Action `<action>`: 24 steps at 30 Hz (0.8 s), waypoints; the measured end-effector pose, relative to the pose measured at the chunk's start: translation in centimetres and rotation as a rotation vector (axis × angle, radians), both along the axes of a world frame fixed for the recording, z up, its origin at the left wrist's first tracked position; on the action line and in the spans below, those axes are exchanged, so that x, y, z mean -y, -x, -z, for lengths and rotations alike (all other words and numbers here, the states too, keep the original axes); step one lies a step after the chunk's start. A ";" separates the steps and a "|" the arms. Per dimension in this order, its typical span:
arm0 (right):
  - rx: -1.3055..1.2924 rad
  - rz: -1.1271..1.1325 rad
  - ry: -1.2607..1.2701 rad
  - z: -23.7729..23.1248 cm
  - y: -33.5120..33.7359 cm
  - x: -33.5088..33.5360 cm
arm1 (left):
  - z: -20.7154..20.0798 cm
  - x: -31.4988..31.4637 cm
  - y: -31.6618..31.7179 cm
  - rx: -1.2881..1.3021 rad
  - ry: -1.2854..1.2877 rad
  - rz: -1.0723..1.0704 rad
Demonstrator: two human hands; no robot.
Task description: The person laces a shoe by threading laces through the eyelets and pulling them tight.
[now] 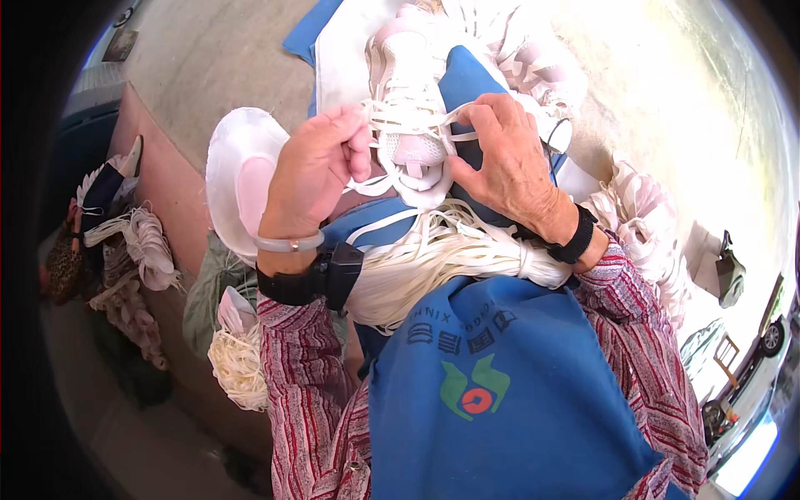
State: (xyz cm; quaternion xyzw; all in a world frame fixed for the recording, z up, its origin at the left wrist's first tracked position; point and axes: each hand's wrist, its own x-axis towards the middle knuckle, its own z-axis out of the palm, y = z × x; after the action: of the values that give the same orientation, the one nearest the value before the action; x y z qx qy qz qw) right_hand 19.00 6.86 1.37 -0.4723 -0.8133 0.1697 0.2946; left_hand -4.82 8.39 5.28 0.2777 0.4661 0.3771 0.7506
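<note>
Pale-pink sneaker (408, 71) just beyond the lace bundle (467, 254) — left hand's (312, 162) grip pinched on a lace (379, 107), right hand's (521, 167) half-curled, its hold unclear; overlapping slack could snag, pulling the lacing uneven

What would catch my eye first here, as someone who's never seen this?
Probably the pale shoe at top centre, with the left hand and right hand at its laces from either side. Just below, a thick bundle of white strands stands out, then the bright blue apron at lower centre.
</note>
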 end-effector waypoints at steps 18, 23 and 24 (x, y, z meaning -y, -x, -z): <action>-0.291 -0.026 0.388 -0.9 0.7 -4.7 | 0.0 -2.7 1.4 -0.913 -0.356 0.019; -0.290 -0.045 0.320 -2.4 4.1 -7.9 | 2.0 -2.2 0.9 -1.163 -0.526 0.419; -0.220 -0.069 0.237 -2.4 4.4 -8.5 | 2.2 -2.6 0.9 -1.175 -0.567 0.452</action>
State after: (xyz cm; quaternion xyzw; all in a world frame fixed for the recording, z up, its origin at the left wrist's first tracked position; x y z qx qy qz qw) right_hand 14.55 15.41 3.78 -0.4539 -0.7661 0.3251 0.3183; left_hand -5.70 10.99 3.10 0.7118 0.6098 0.1058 0.3320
